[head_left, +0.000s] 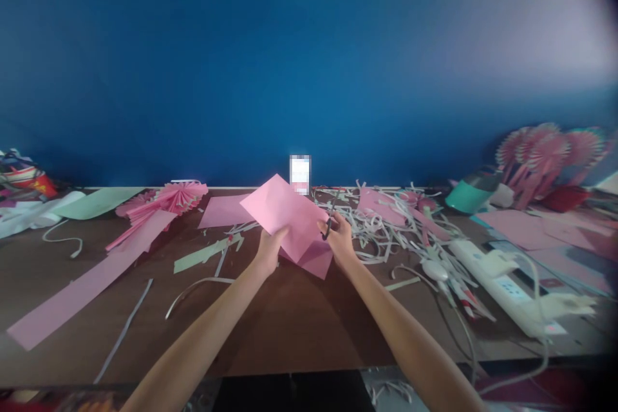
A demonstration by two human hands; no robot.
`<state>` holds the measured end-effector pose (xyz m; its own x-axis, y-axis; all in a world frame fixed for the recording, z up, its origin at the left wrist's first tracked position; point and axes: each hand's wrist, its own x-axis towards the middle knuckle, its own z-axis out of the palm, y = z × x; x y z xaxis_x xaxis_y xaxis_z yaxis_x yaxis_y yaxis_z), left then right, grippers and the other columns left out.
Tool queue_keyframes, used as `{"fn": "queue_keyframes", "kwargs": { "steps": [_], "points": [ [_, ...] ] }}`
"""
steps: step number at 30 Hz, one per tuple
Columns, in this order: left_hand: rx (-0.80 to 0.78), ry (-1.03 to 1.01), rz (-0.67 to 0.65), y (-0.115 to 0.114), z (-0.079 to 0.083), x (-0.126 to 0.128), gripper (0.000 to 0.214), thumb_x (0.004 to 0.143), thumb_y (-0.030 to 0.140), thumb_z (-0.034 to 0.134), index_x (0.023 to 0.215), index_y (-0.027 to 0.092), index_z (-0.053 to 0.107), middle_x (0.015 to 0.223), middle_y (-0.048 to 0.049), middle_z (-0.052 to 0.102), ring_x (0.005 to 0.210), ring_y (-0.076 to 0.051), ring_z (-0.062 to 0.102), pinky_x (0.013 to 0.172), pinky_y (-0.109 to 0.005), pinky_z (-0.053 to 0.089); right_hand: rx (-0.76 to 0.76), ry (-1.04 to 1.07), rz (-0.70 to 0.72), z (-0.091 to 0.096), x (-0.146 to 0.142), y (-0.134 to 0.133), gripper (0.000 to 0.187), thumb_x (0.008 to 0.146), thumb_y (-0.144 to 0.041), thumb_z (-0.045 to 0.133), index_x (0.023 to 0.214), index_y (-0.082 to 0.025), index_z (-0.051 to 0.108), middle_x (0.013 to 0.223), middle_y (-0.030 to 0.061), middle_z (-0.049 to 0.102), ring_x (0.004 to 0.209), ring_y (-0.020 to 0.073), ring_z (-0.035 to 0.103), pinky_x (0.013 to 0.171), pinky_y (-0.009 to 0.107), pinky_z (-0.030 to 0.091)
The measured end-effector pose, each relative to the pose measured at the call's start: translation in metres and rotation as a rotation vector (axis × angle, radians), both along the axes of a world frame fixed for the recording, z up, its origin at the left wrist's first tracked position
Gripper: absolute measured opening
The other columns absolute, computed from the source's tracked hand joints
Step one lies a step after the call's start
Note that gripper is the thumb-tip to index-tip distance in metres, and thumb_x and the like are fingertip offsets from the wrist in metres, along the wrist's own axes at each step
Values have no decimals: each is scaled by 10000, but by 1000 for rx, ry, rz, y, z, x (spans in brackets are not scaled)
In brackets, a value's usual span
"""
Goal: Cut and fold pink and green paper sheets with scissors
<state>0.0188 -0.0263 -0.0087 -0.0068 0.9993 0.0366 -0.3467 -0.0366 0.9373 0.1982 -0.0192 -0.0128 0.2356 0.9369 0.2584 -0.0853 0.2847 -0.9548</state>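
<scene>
My left hand (270,246) is closed on the near edge of a pink paper sheet (284,209), which it holds tilted above the brown table (290,315). My right hand (339,238) grips a pair of dark-handled scissors (330,219) at the sheet's right edge, blades pointing away from me. A second pink sheet (316,261) lies under the held one, between my two hands.
Pink paper strips (77,293), pale green strips (205,254) and a folded pink fan (167,196) lie to the left. White shreds (386,225), a white power strip (502,283) with cable, a teal object (466,192) and pink paper rosettes (545,151) sit to the right. A blue board (309,77) backs the table.
</scene>
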Motion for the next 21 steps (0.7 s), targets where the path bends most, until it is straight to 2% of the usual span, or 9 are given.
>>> {"fn": "queue_keyframes", "kwargs": {
  "steps": [5, 7, 10, 15, 18, 21],
  "points": [
    [31, 84, 90, 12, -9, -13, 450, 664, 328, 734, 1054, 123, 641, 1083, -127, 666, 1010, -272, 614, 895, -397, 463, 75, -429, -43, 7, 25, 6, 311, 726, -381, 624, 960, -177, 613, 707, 1, 578, 616, 133, 503, 561, 238, 391],
    [42, 87, 114, 16, -12, -19, 471, 665, 333, 735, 1077, 129, 632, 1102, -124, 658, 1029, -264, 605, 911, -390, 454, 67, -606, -18, 7, 36, 8, 307, 722, -374, 617, 958, -177, 630, 699, 7, 591, 600, 138, 503, 554, 239, 387],
    [37, 96, 131, 19, -16, -23, 488, 663, 341, 738, 1085, 123, 626, 1092, -125, 658, 1028, -260, 602, 927, -395, 444, 73, -763, 25, 3, 48, 11, 290, 725, -339, 598, 968, -189, 648, 744, 22, 634, 623, 153, 541, 578, 244, 411],
    [43, 82, 91, 22, -20, -24, 523, 681, 349, 727, 1138, 130, 600, 1134, -124, 640, 1041, -266, 595, 933, -412, 445, 104, -875, 98, -5, 56, 12, 293, 729, -262, 558, 994, -215, 674, 896, 40, 692, 779, 193, 618, 691, 264, 459],
    [69, 75, 39, 21, -20, -24, 562, 701, 340, 715, 1205, 145, 561, 1186, -122, 615, 1072, -261, 581, 952, -407, 437, 121, -881, 83, -8, 56, 11, 326, 709, -250, 582, 1019, -222, 681, 960, 44, 698, 834, 215, 626, 726, 283, 468],
    [52, 70, 43, 19, -18, -24, 579, 709, 333, 711, 1231, 149, 543, 1190, -123, 612, 1098, -261, 567, 966, -404, 427, 130, -876, 40, -7, 56, 11, 326, 697, -237, 604, 1010, -247, 693, 970, 37, 702, 852, 226, 627, 742, 299, 464]
  ]
}}
